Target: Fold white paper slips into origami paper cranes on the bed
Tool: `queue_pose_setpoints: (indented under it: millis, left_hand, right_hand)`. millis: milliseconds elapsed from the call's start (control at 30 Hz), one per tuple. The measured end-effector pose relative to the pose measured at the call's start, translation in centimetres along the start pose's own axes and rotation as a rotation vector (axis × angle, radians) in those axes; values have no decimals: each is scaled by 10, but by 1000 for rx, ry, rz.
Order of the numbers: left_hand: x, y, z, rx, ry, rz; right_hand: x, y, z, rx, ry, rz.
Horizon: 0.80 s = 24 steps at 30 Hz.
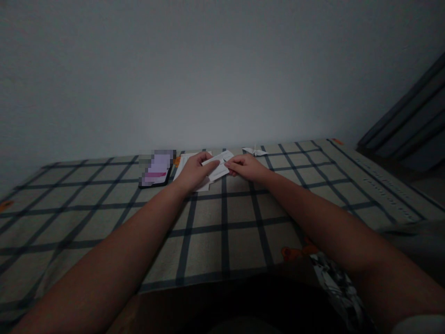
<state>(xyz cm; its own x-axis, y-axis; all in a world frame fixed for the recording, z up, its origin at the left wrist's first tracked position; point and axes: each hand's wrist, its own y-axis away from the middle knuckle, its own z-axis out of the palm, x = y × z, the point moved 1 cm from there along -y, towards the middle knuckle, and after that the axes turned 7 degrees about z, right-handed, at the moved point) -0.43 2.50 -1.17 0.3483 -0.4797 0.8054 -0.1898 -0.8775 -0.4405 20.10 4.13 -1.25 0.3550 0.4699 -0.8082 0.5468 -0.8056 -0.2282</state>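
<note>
A folded piece of white paper [218,172] is held between my two hands, tilted a little above the cloth. My left hand [197,170] grips its left part, thumb on top and fingers behind. At its right edge, my right hand [245,166] pinches the paper between thumb and fingertips. Beneath my left hand lie more white paper sheets [203,186], partly covered by it. Beyond my right hand rests a folded white paper figure with pointed ends [255,151], touched by neither hand.
A phone [158,168] with a lit, blurred screen lies left of the papers. A checked cloth [222,218] covers the table, its front edge near my body. A pale wall [222,79] stands behind, and dark folded fabric [410,111] hangs at the right.
</note>
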Motion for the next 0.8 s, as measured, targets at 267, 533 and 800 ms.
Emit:
queue_pose_setpoints:
  millis: [267, 533, 800]
  left_hand:
    - [-3, -1, 3, 36, 131, -26]
    - [6, 1, 0, 23, -20, 43]
    - [14, 6, 6, -59, -155, 74]
  right_hand:
    - [-4, 2, -2, -7, 57, -31]
    - [-5, 2, 3, -44, -35, -9]
    - [-2, -2, -1, 116, -34, -81]
